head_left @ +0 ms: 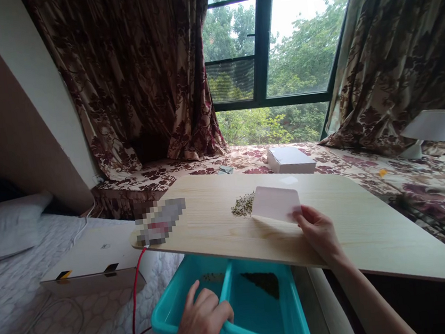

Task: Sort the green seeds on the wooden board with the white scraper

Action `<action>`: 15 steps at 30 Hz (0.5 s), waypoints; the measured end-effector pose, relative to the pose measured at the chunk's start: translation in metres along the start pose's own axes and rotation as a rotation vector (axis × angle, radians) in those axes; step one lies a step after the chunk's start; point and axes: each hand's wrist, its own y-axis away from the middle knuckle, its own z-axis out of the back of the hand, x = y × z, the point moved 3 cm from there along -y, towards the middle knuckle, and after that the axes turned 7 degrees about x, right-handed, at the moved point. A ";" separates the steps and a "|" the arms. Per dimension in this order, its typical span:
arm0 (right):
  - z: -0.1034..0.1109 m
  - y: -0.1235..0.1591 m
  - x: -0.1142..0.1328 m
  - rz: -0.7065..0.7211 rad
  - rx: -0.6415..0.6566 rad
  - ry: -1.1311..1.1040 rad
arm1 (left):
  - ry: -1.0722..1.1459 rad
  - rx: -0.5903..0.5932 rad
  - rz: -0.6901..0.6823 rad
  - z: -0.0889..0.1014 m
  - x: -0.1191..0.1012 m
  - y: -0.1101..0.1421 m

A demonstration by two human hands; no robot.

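My right hand (319, 231) pinches the near right corner of a thin, whitish rectangular sheet (277, 202), tilted over the wooden tabletop. Against the sheet's left edge lies a small heap of greenish-brown seeds or grains (243, 205). Below the table's front edge stands a teal bin (300, 319) with two compartments. My left hand (206, 321) grips the bin at its divider and near rim. Dark greenish grains (266, 284) lie at the far side of the right compartment, and a few scattered ones (213, 277) show in the left compartment.
On the tabletop (353, 227), a blurred-out device (164, 222) with a red cable (136, 295) lies at the left. A white box (92, 259) rests on the quilted bed. Another white box (291, 159) and a lamp (430, 127) stand on the window ledge.
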 end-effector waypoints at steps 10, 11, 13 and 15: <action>-0.004 -0.005 -0.008 0.059 0.060 -0.029 | 0.026 -0.021 0.015 -0.002 0.002 0.001; -0.004 -0.005 -0.009 0.064 0.064 -0.026 | 0.027 -0.019 0.015 -0.002 0.002 0.001; -0.005 -0.007 -0.011 0.064 0.070 -0.024 | 0.027 -0.019 0.017 -0.003 0.002 0.001; -0.006 -0.008 -0.010 0.064 0.080 -0.029 | 0.035 -0.010 0.025 -0.003 0.003 0.001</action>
